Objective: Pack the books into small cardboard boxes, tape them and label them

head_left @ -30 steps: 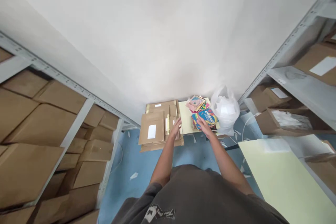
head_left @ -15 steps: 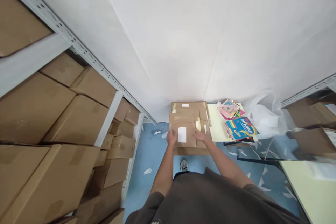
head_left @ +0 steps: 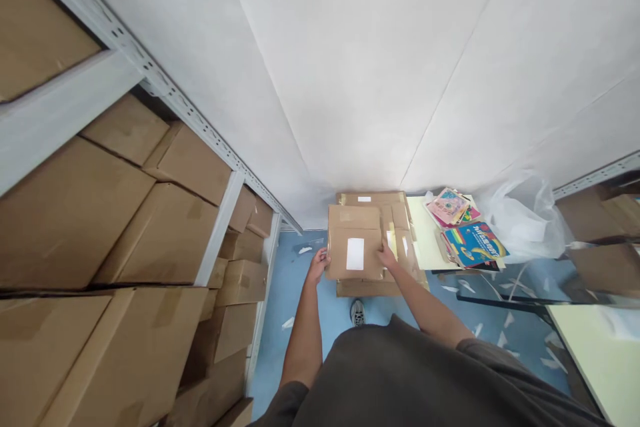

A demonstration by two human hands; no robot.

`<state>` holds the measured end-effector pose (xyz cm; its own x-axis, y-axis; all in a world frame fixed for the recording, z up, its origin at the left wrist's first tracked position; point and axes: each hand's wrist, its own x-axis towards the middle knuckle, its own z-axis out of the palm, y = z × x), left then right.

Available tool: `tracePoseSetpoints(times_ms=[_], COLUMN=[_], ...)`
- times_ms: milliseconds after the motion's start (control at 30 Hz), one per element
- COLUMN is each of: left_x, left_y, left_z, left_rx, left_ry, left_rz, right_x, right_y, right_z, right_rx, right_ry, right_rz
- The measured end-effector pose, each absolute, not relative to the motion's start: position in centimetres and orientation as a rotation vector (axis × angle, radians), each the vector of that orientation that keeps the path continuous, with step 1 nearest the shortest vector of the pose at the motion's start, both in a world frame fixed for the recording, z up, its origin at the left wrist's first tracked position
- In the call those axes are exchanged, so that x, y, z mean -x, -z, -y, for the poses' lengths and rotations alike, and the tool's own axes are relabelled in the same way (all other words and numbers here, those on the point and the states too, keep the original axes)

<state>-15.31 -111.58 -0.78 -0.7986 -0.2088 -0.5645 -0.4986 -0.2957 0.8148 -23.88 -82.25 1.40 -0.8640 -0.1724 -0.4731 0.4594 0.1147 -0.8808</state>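
A flat cardboard box [head_left: 367, 225] with a white label [head_left: 355, 254] on its top is between my hands, over a stack of other cardboard boxes [head_left: 373, 289]. My left hand [head_left: 319, 265] grips its left edge, the fingers curled against the side. At the right edge, my right hand [head_left: 387, 257] is closed on it, the fingertips partly hidden. How far the box is lifted off the stack I cannot tell.
Shelves of large cardboard boxes [head_left: 170, 233] line the left. Right of the stack, colourful books [head_left: 473, 245] lie on a pale surface, beside a clear plastic bag [head_left: 530, 220]. Scraps of paper [head_left: 289, 323] litter the blue floor [head_left: 270, 347]. A white wall [head_left: 370, 80] stands behind.
The labelled box has turned slightly and sits a little left relative to the stack. My left hand has moved outward to its left edge. The view has shifted slightly.
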Motion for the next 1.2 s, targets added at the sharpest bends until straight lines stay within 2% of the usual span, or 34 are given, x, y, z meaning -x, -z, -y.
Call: tracePoseSetpoints(times_ms=[133,300,433,667,933,1067,1200], left_x=[17.9,22.3,25.4,28.3,27.7,25.6,23.7], left_y=[-1.1,-3.2,-5.3,-9.6,-11.5,-11.1,-10.0], left_z=[110.2,105.0,98.0,79.2,53.1,40.8,31.3], left_rx=[0.747,0.641,0.485,0.139,-0.200,-0.376,-0.517], left_ry=[-2.224,-2.172,-2.145,-1.976,-1.750,-1.546,-1.384], left_rz=[-1.694,-1.775,-1.805,-1.833,-1.629,-1.568,-1.500], right_x=[24.7,25.7,25.2,19.5,6.2,-1.7,-7.6], right_y=[-2.3,-4.6,-7.3,-11.2,-12.8,-12.7,-11.9], right_z=[78.7,72.0,63.7,45.7,24.6,17.5,14.0], right_rx=[-0.539,-0.514,-0.496,-0.628,-1.048,-1.343,-1.654], right_ry=[1.913,2.193,2.294,2.540,2.697,2.770,2.811], right_rz=[-1.846,-1.714,-1.699,-1.730,-1.849,-1.839,-1.778])
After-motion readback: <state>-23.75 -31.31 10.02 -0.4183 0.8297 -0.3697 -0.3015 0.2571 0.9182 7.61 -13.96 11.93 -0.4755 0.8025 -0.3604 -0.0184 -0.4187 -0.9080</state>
